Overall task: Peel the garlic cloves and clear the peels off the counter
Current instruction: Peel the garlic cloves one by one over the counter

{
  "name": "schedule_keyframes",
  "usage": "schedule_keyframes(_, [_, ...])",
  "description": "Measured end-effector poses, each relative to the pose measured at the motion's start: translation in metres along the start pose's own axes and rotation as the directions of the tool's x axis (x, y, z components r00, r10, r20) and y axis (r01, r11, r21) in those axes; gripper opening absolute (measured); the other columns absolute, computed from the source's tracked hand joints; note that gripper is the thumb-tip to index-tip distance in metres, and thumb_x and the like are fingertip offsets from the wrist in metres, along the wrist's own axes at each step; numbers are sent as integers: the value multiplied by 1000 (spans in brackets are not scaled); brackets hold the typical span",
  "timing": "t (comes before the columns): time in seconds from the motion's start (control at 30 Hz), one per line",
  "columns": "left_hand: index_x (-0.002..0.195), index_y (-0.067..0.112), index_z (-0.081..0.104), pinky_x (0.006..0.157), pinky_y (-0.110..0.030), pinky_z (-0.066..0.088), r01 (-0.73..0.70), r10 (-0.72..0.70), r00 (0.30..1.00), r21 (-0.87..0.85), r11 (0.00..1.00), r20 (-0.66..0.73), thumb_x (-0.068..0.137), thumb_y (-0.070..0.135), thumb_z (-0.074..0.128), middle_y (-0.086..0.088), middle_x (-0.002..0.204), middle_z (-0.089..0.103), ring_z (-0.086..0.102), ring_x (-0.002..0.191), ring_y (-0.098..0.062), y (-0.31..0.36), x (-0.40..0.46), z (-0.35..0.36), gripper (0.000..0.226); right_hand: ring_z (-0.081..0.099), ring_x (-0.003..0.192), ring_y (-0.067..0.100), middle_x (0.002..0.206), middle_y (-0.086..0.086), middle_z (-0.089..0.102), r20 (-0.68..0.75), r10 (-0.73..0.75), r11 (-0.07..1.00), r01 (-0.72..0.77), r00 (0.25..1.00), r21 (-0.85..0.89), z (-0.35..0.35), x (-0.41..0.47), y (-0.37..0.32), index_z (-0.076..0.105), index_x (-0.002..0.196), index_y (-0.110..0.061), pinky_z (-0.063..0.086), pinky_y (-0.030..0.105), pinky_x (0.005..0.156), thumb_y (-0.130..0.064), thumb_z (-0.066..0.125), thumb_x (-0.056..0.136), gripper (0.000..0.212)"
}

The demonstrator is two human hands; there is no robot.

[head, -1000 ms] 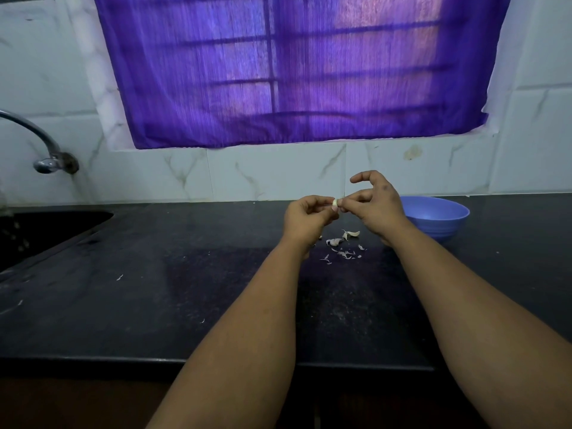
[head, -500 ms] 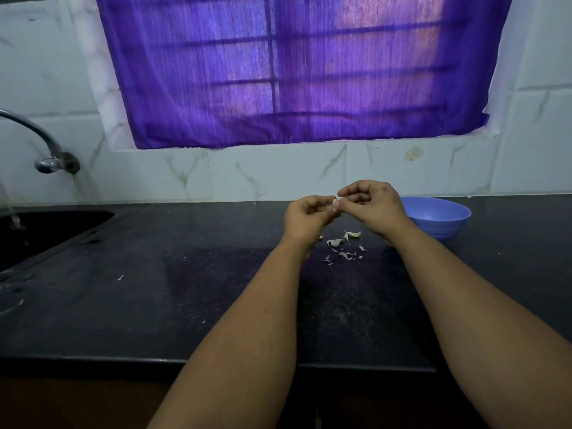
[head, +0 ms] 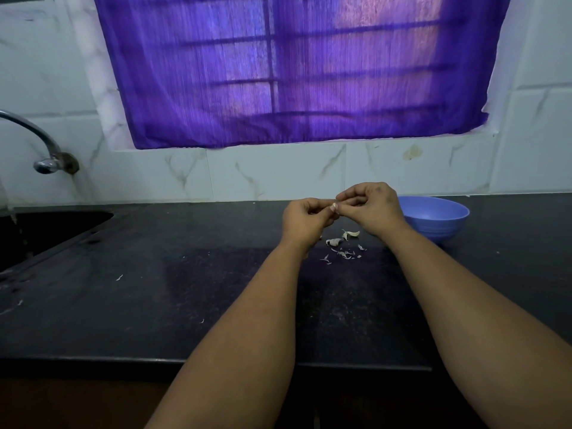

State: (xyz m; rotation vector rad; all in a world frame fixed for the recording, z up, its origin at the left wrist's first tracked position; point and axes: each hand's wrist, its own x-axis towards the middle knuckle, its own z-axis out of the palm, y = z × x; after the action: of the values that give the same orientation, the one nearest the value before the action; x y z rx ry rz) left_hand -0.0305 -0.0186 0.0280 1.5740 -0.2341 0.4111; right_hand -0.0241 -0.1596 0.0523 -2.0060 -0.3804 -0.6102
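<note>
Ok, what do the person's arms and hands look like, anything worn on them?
Both forearms are bare as far as the frame shows: no sleeves, watch or bracelets. The left hand and right hand wear no gloves, and no rings can be seen. A small dark mark sits on the right hand's knuckle.

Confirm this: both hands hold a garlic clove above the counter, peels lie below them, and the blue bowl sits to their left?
Not quite. The head view shows the blue bowl to the right of the hands, behind the right hand. The rest holds.
</note>
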Motion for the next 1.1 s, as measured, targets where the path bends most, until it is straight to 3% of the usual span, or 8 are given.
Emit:
schedule_keyframes(0.13, [85,10,72,83,-41,56,4,-4,1000,-20,1000,-3,86,5,68,-16,87,73,71,85,-24,0,-1,0,6,69,76,9,71,-5,71,-4,-17,1000,17,1000,-25,3,0,0,75,86,-16,55,23,72,-18,79,74,13])
schedule_keyframes(0.27, [86,9,72,86,-47,54,13,-13,1000,-44,999,-2,86,6,69,-14,85,73,72,84,-22,0,-1,1,4,69,75,11,72,-3,70,-10,-15,1000,15,1000,-15,3,1,0,74,89,-13,54,21,70,-16,78,75,15])
schedule_keyframes(0.53, [85,8,70,88,-49,53,19,-19,1000,-107,994,1,85,6,70,-13,83,72,72,84,-23,-1,-1,2,2,70,79,15,79,1,72,15,14,999,-15,1000,29,5,4,6,71,84,-19,58,33,80,-16,77,76,10])
schedule_keyframes(0.73, [84,6,67,90,-42,54,47,-46,999,-183,982,12,86,3,68,-11,80,72,71,82,-22,-3,2,3,4,69,84,14,80,0,73,87,70,992,-78,994,104,6,4,5,69,80,-26,55,32,84,-16,71,81,11])
schedule_keyframes(0.93, [90,-1,65,86,-29,57,62,-59,998,-226,972,23,91,-3,59,-15,87,70,71,77,-17,-5,5,2,6,61,80,14,79,0,69,150,136,961,-167,979,222,7,6,5,69,79,-21,51,31,82,-9,56,90,21])
schedule_keyframes(1.03, [91,0,66,83,-29,57,64,-64,998,-216,974,7,89,2,64,-16,87,71,71,81,-20,-5,5,2,3,66,81,12,82,1,72,160,90,968,-124,983,216,5,4,6,71,85,-18,53,28,82,-19,71,86,2])
schedule_keyframes(1.1, [90,2,66,77,-23,57,65,-66,998,-220,973,4,88,3,66,-15,85,71,70,79,-18,-4,5,1,2,68,78,10,79,0,73,143,63,977,-90,988,192,4,3,9,72,84,-18,55,26,82,-22,79,78,10])
